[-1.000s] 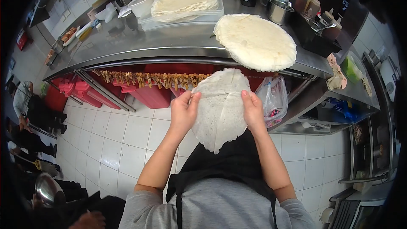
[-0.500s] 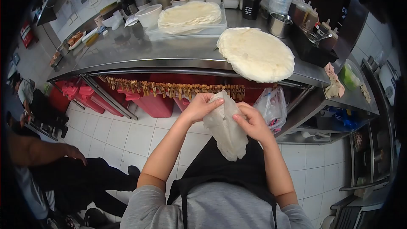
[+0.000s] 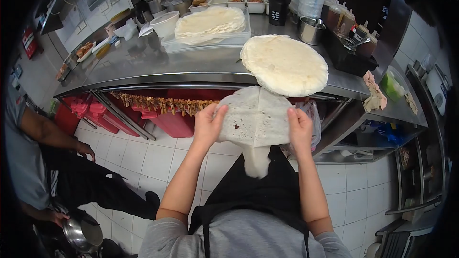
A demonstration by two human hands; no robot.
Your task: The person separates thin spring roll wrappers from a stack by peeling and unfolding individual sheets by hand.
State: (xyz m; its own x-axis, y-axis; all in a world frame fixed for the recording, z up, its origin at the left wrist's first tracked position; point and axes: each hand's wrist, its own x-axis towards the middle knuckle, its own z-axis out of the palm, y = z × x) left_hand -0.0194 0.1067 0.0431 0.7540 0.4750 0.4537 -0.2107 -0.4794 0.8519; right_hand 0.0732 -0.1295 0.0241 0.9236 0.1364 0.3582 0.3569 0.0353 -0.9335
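A thin, pale, translucent sheet (image 3: 253,119) with a crease and small dark specks is stretched between my two hands, in front of the counter edge. My left hand (image 3: 209,123) pinches its left side, and my right hand (image 3: 300,126) pinches the right side. The lower end of the sheet hangs down in a narrow flap. Just beyond it, a stack of round pale sheets (image 3: 284,64) overhangs the front edge of the counter. A second stack (image 3: 210,24) lies in a clear plastic tray (image 3: 205,42) further back.
The steel counter (image 3: 129,67) holds a black cup (image 3: 278,7), a metal pot (image 3: 311,31) and sauce bottles (image 3: 346,21). Wooden clips (image 3: 167,105) hang below its edge, above pink bins (image 3: 172,123). A co-worker (image 3: 28,138) stands at left, with a metal bowl (image 3: 82,233).
The sheet was spread, then gathered between my hands, and is now spread wide again as they moved apart. The co-worker at left has come further into view, with a metal bowl.
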